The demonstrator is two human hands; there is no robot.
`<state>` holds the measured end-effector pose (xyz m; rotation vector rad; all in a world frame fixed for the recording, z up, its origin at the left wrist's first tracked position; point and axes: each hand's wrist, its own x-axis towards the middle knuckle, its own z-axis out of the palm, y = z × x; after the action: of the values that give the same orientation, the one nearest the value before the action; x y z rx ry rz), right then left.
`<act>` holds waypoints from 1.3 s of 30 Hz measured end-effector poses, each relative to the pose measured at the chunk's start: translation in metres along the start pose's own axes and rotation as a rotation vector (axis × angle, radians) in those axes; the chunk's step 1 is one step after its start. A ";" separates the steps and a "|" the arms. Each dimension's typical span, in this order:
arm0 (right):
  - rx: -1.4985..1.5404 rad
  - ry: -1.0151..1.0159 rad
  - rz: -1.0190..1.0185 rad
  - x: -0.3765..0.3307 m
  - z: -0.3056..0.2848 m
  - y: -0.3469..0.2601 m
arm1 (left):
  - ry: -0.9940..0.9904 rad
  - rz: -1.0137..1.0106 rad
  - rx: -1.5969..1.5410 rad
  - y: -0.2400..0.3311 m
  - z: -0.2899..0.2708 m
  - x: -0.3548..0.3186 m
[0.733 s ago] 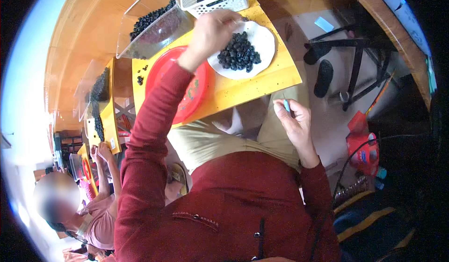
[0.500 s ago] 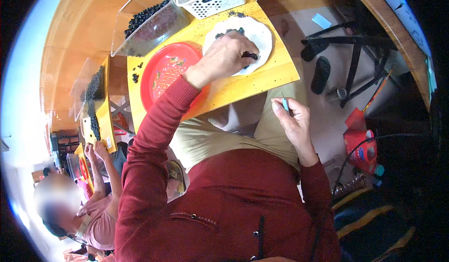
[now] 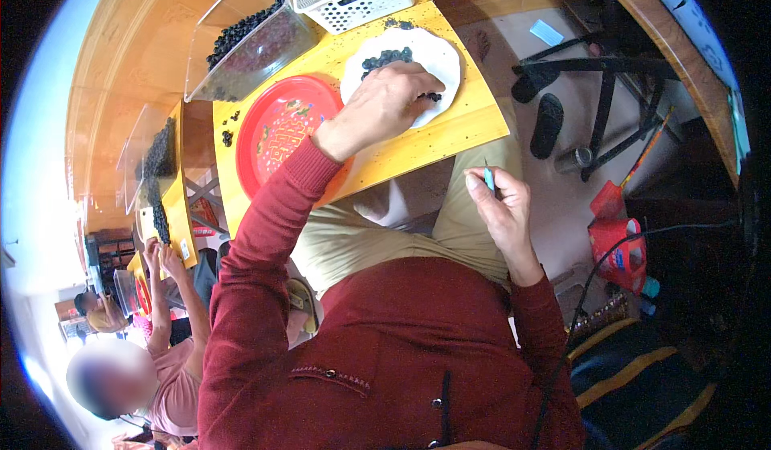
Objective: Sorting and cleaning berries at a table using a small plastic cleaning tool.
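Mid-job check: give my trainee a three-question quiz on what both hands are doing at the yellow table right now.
1. True or false: the left hand rests on the round white plate of small dark berries.
2. What does the right hand hold? A) a slim light-blue tool B) a berry C) a spoon
3. Fill in: the round red plate lies to the ____ of the white plate.

Key: 1 true. 2 A; that hand is off the yellow table, over the lap. 3 left.
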<state>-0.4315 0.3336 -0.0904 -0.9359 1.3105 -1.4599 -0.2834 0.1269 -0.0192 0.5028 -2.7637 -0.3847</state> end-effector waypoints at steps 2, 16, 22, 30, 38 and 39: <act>0.037 0.001 -0.003 0.003 0.000 -0.001 | 0.068 0.022 -0.056 0.005 -0.005 -0.003; -0.222 0.011 -0.639 0.043 0.034 -0.042 | 0.240 -0.528 -1.693 0.066 0.008 -0.056; -0.267 -0.060 -0.642 0.037 0.042 -0.045 | 0.286 -0.568 -1.912 0.072 0.016 -0.077; -0.285 -0.121 -0.636 0.033 0.051 -0.042 | 0.364 -0.566 -2.093 0.078 0.017 -0.091; -0.248 -0.179 -0.567 0.030 0.063 -0.040 | 0.400 -0.568 -2.166 0.071 0.023 -0.109; -0.252 -0.184 -0.566 0.030 0.065 -0.041 | 0.425 -0.583 -2.162 0.072 0.023 -0.110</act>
<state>-0.3842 0.2866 -0.0423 -1.6679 1.1594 -1.5917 -0.2145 0.2381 -0.0454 0.4888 -0.5725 -2.3142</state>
